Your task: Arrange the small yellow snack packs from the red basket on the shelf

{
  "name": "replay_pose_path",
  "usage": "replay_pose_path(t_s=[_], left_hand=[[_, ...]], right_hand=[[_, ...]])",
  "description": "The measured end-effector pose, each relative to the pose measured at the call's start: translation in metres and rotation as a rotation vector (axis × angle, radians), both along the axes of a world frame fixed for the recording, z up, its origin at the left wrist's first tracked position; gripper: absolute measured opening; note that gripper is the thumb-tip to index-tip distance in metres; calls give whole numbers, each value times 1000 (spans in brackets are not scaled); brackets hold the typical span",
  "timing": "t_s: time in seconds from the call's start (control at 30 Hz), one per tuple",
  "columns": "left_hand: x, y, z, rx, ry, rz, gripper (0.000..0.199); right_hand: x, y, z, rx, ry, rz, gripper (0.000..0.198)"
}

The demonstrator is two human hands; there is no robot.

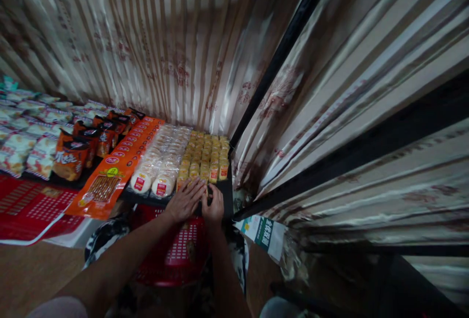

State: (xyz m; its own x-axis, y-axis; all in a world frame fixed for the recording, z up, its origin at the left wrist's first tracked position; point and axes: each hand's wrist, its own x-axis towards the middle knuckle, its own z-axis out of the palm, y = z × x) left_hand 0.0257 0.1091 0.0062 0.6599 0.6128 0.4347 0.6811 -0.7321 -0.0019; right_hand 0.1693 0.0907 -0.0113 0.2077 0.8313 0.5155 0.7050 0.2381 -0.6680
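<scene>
Rows of small yellow-wrapped packets (205, 154) stand close together on a dark shelf (227, 196). My left hand (186, 201) lies over the front of these rows, its fingers stretched out and close together. Beside it, my right hand (213, 206) has thumb and fingers bent around a small yellow packet at the front edge, mostly hidden by the hands. Just left of the yellow rows are round white cakes (163, 186) in clear wrappers with red labels, set in two columns.
Orange flat snack packs (106, 181) overhang the shelf's front; orange-black bags (71, 157) and white bags (16, 152) stand farther left. A red basket (183, 259) sits below my hands, another red basket (32, 201) at left. Dark posts (278, 59) and striped curtain (176, 39) enclose the corner.
</scene>
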Motion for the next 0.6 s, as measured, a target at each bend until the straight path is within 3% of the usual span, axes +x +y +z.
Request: replay_pose_path(t_s=[0.13, 0.6], left_hand=[[-1, 0, -3, 22, -3, -18, 54], [0, 2, -10, 34, -62, -10, 57]], right_hand=[[-3, 1, -1, -20, -104, 39, 42], [-14, 0, 21, -163, -350, -136, 36]])
